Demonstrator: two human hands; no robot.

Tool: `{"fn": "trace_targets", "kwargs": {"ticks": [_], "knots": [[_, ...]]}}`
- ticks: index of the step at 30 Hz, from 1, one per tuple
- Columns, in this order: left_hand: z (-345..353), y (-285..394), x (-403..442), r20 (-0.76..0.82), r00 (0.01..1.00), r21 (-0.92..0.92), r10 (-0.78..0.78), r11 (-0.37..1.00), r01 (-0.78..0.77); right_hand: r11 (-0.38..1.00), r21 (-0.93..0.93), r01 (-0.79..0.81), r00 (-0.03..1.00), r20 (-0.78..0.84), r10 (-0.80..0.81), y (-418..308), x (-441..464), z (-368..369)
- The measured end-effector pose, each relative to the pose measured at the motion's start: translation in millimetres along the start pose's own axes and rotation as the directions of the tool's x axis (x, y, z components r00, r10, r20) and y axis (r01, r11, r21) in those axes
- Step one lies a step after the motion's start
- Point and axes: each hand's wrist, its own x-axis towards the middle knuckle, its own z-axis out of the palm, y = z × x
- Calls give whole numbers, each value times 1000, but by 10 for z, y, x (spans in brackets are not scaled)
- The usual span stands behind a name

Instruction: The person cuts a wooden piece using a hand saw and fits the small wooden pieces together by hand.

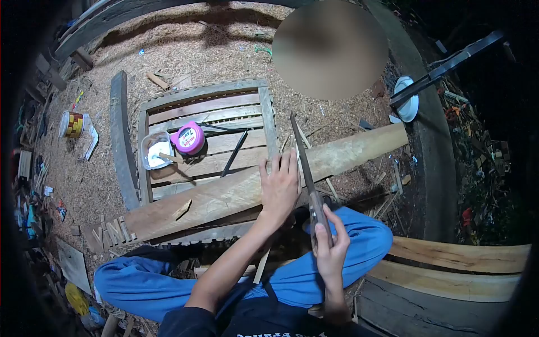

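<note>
Slippage of the saw (pixel 305 164) gripped in our right hand (pixel 331 247) risked cutting our left hand (pixel 281 190), which lay open on the plank (pixel 224 196) just beside it.

Low slatted wooden platform (pixel 205 89) on shavings-covered ground (pixel 224 59). On platform: clear plastic tub (pixel 144 150) at left edge, white contents, stick (pixel 170 158) poking out; pink tape measure (pixel 188 138) just beside it; slim black marker-like tool (pixel 234 153), slanted, right of tape. Long plank (pixel 342 153) across near side, overhanging left and right.
</note>
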Motion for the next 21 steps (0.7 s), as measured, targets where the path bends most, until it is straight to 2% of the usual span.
{"fn": "trace_targets", "kwargs": {"ticks": [1, 2, 5, 7, 8, 11, 12, 17, 19, 20, 21], "knots": [[0, -12, -32, 17, 1000, -1, 9, 1000, -9, 999, -23, 24, 1000, -15, -25, -6, -30, 23], [-5, -19, -23, 15, 1000, 15, 19, 1000, -20, 998, 9, -55, 998, -9, 55, -49, 140, 91], [-33, -37, 11, -10, 1000, -2, 18, 1000, -18, 999, -32, -31, 998, 44, 33, -170, 409, 210], [-9, -10, 14, -1, 1000, -16, -3, 1000, 3, 999, 33, 7, 1000, 8, -7, -96, -47, 12], [6, -7, 15, -17, 1000, -16, 1, 1000, -2, 997, 53, -61, 998, 17, 60, -69, -137, -49], [-34, -3, 9, 8, 1000, 4, 10, 1000, -10, 1000, 20, -3, 1000, 9, 3, -55, 144, 120], [-22, -2, -7, 9, 1000, 10, 13, 1000, -13, 998, -17, -59, 998, 28, 59, -85, 320, 171], [6, -4, 18, 29, 999, 2, -15, 1000, 15, 1000, -13, 12, 1000, 27, -12, -61, -11, -4], [17, 8, 5, 30, 999, 24, -14, 1000, 13, 990, 71, -126, 992, 11, 125, -67, -111, -3], [19, -6, 4, 23, 1000, 26, 1, 1000, -1, 999, 20, 24, 1000, -4, -24, -50, 49, 88], [5, -21, 4, 12, 1000, 30, 14, 999, -15, 998, 11, -54, 998, 16, 54, -108, 233, 153]]}}
